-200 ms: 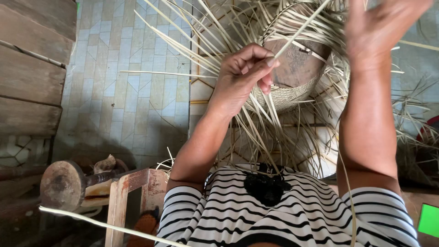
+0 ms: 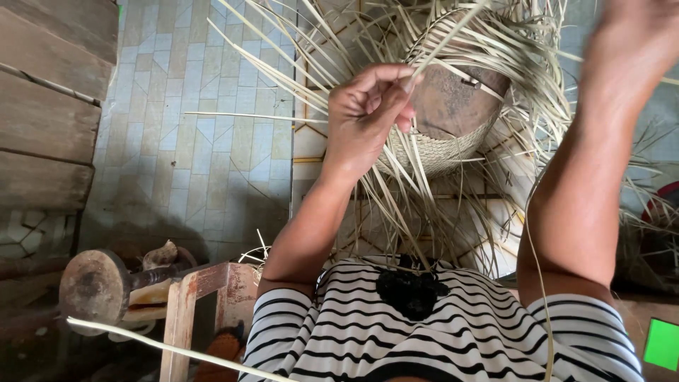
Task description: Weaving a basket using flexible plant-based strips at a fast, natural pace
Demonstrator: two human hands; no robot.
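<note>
Where loosely curled before, fingers (image 2: 385,88) pinching strand (image 2: 442,46).

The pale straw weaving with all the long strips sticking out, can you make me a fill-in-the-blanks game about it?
1. The left hand pinches one thin pale straw strip with its ____ bunched together.
2. The round, half-woven pale straw basket sits on a brown ____ mould.
3. The shirt has black and white ____.
4. The floor under the weaving is covered with pale ____.

Missing words: fingers; rounded; stripes; tiles
</note>
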